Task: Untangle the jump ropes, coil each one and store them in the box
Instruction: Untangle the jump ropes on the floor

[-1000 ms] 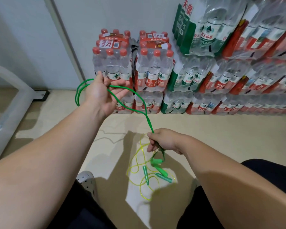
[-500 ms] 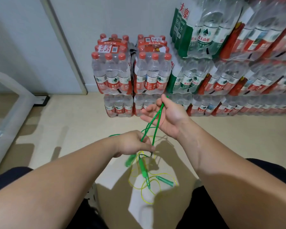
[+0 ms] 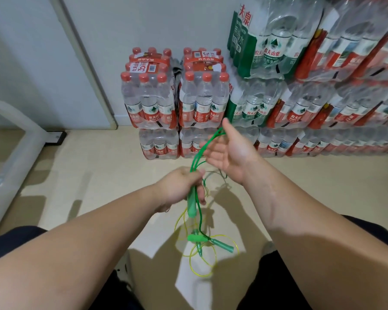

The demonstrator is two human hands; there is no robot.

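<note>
Green jump rope (image 3: 198, 154): up in the air in front of me, between both hands, over the floor (image 3: 94, 186). Several strands of its cord run as a loose bundle from my left hand (image 3: 180, 186) up to my right hand (image 3: 230, 154).

Left hand: low and central, forearm coming in from bottom left, back of the hand toward the camera. Fingers curled tight round the cord strands and round one green handle (image 3: 192, 205); the handle sticks out below the fist, pointing down.

Right hand: higher and further out, forearm coming in from bottom right, wrist bent, palm turned left and facing me. Fingers straight and spread, not gripping; the top of the cord loop hangs over the hand at the thumb side.

One thin strand drops from the left fist to a second bright green handle (image 3: 196, 237) lower down; cannot tell whether that one hangs or lies on the floor.

Yellow jump rope (image 3: 213, 262): on the floor right under my hands, in loose overlapping loops, with its darker green handles (image 3: 223, 244) lying among them.

Further out: shrink-wrapped packs of water bottles (image 3: 175, 101) stacked along the wall (image 3: 143, 23), more packs piled to the right. Translucent container (image 3: 16, 159) at the left edge. My dark trousers (image 3: 372, 231) at the bottom corners.
</note>
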